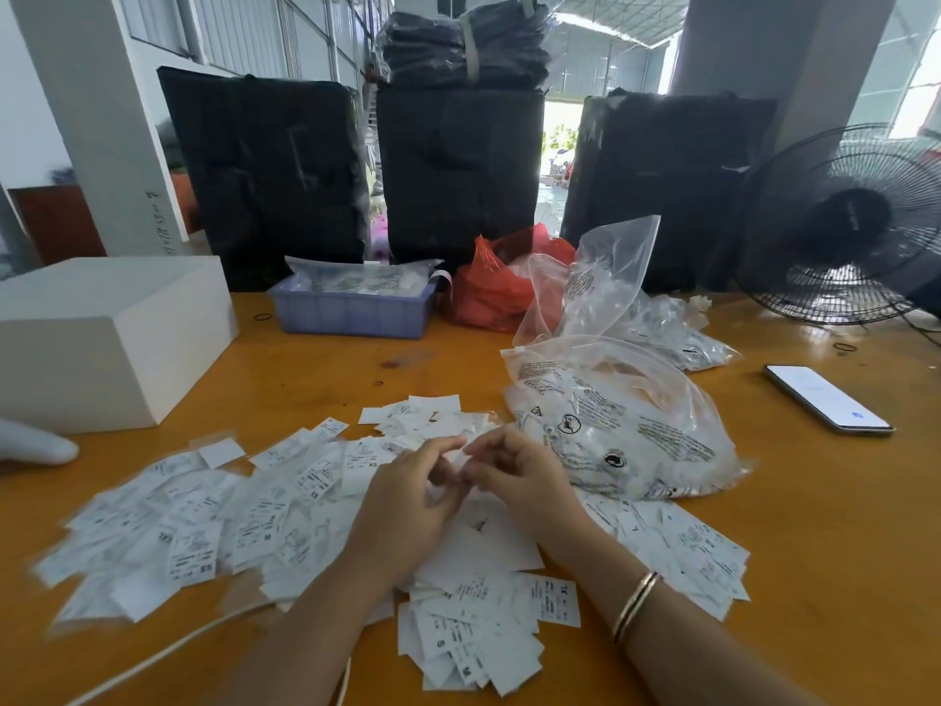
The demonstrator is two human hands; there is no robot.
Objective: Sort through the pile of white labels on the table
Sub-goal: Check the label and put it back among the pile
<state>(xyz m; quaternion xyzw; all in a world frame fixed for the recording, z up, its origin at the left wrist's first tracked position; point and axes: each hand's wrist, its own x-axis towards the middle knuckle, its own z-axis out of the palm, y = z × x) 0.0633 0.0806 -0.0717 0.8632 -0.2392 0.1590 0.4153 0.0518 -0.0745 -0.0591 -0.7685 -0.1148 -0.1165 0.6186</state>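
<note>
I see both hands meeting over the middle of the spread-out pile of small white printed paper labels (265,517) on the orange-brown wooden table (840,501). Left hand (407,507) and right hand (514,476) are fingertip to fingertip, fingers curled, pinching what looks like one small white label (461,463) between them; blurred, can't read it.

Pile's long axis runs approx 9 to 3 o'clock across the table, under and around both hands. Bulk lies at 9 o'clock of the hands, so left hand is nearer to it. Smaller clusters at 6 o'clock w/ S and M size marks, at 3–4 o'clock, and at 12.

Containers: clear printed plastic bag (621,425) touching the pile at 2 o'clock, holds something pale, probably more labels. Lilac plastic bin (351,313) at 12, w/ clear packets in it. Red plastic bag (489,293) beside it, contents unclear. White rectangular box (102,338) at 10 o'clock, shut.
</note>
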